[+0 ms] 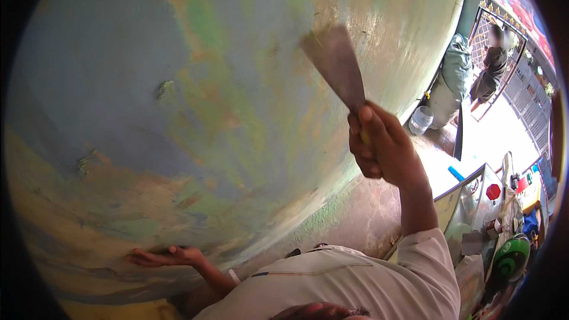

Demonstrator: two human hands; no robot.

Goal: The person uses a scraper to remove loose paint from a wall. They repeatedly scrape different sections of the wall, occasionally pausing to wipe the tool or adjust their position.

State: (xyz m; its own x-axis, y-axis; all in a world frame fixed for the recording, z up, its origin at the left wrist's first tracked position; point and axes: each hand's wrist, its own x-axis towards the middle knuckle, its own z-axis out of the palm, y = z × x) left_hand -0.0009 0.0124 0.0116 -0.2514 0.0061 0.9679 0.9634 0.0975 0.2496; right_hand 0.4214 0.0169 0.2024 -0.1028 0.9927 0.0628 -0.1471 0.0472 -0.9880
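My right hand [384, 147] is raised and closed round the handle of a paint scraper [341, 68]. The scraper's wide metal blade points up and to the left, its tip at or just off the painted wall [237, 89]; contact is hard to judge. Patches of blue-grey, green and tan paint streak the wall, and it has small chipped spots [166, 89]. Low on the left, my left hand [167, 256] holds nothing. Its fingers are stretched out and its palm is turned upward, close to the wall's lower part.
On the right, a cabinet [468, 201] stands with a green helmet [511, 256] and assorted items around it. Farther back are a clear plastic bucket [421, 120], stuffed sacks [456, 71] and a person [493, 65] near a metal gate. Bare floor [370, 210] borders the wall.
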